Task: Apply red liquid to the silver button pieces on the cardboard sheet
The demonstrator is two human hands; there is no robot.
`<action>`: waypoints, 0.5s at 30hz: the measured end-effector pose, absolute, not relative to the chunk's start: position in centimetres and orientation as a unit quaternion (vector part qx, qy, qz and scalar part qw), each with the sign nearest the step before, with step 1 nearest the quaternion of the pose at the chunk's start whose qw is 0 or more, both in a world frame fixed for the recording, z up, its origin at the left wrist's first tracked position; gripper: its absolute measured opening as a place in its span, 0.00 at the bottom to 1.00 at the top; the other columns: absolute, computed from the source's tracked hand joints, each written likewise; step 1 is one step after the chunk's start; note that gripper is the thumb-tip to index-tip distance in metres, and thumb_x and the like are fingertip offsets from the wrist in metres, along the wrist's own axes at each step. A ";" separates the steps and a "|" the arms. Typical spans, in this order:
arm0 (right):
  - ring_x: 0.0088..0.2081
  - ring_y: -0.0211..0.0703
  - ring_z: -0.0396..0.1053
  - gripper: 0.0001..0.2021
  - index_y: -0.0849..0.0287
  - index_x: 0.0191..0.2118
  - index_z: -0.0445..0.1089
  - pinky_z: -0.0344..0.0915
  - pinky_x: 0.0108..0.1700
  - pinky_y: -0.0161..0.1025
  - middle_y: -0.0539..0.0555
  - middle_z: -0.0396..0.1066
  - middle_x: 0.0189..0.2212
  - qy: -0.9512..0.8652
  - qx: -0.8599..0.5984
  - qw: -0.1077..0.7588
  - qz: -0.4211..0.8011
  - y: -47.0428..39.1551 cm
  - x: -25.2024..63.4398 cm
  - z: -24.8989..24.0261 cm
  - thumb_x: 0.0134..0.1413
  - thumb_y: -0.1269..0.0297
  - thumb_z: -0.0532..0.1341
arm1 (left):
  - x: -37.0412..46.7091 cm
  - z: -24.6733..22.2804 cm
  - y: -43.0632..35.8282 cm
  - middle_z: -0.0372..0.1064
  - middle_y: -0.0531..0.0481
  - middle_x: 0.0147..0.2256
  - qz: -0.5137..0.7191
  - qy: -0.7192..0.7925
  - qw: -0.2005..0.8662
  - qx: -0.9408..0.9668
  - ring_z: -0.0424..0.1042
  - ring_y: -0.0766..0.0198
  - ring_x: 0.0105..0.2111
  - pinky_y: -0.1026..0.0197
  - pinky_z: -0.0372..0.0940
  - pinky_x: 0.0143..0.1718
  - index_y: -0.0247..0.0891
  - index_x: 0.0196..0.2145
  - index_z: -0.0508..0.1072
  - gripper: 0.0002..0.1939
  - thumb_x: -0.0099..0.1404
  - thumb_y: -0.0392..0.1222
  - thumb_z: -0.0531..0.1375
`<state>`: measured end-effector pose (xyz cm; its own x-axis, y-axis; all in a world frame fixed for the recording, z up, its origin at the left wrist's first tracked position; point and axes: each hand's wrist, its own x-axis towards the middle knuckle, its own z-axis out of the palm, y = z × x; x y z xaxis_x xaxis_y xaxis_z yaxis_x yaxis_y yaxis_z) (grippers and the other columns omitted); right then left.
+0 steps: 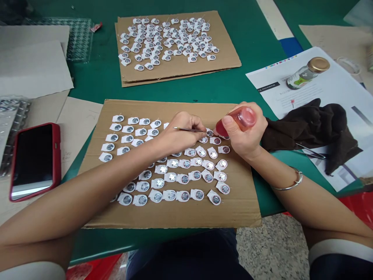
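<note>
My left hand [184, 130] is closed on a pair of thin metal tweezers [186, 129], whose tips point right at the small parts. In my right hand [247, 134] is a small squeeze bottle of red liquid [244, 118], tipped with its nozzle end down to the left; the nozzle is hidden. Both hands meet above the right side of a cardboard sheet [239, 210]. Rows of small round metal parts on white tabs [183, 179] lie on it. A few near the bottle, such as one disc [215, 140], look reddish. My left forearm covers some of them.
Behind lies another cardboard stack [175, 74] with many like parts. A red-cased phone [36, 161] and clear plastic trays [80, 39] are at left. At right are printed paper [276, 93], a glass jar with gold lid [309, 73], dark cloth [311, 124] and scissors-like metal [313, 153].
</note>
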<state>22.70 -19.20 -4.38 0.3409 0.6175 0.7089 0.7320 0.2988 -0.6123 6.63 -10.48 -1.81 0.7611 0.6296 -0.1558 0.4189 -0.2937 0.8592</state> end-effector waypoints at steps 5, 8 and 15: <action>0.29 0.42 0.67 0.13 0.53 0.33 0.61 0.68 0.38 0.48 0.50 0.66 0.26 -0.572 -0.588 0.571 -0.038 -19.2 22.5 -4.4 0.48 0.52 0.62 | 6.7 -1.6 -10.4 0.73 0.51 0.26 0.101 0.331 0.496 0.796 0.69 0.67 0.25 0.65 0.60 0.25 0.35 0.26 0.75 0.05 0.52 0.38 0.61; 0.30 0.43 0.67 0.13 0.53 0.33 0.60 0.68 0.39 0.49 0.50 0.66 0.27 -0.573 -0.593 0.564 -0.034 -19.2 22.5 -4.4 0.49 0.51 0.61 | 6.7 -1.6 -10.4 0.73 0.51 0.26 0.100 0.331 0.500 0.794 0.69 0.67 0.25 0.65 0.60 0.24 0.35 0.25 0.75 0.05 0.52 0.39 0.61; 0.30 0.42 0.68 0.15 0.53 0.32 0.60 0.69 0.38 0.49 0.50 0.66 0.26 -0.567 -0.604 0.559 -0.035 -19.0 22.5 -4.5 0.48 0.49 0.61 | 6.7 -1.6 -10.4 0.73 0.50 0.25 0.101 0.325 0.512 0.789 0.69 0.68 0.24 0.65 0.60 0.24 0.35 0.25 0.75 0.05 0.52 0.39 0.60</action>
<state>22.46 -19.02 -4.48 0.3549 0.6459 0.6759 0.7235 0.2681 -0.6361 6.70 -10.40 -1.65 0.7691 0.6151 -0.1737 0.4091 -0.2650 0.8732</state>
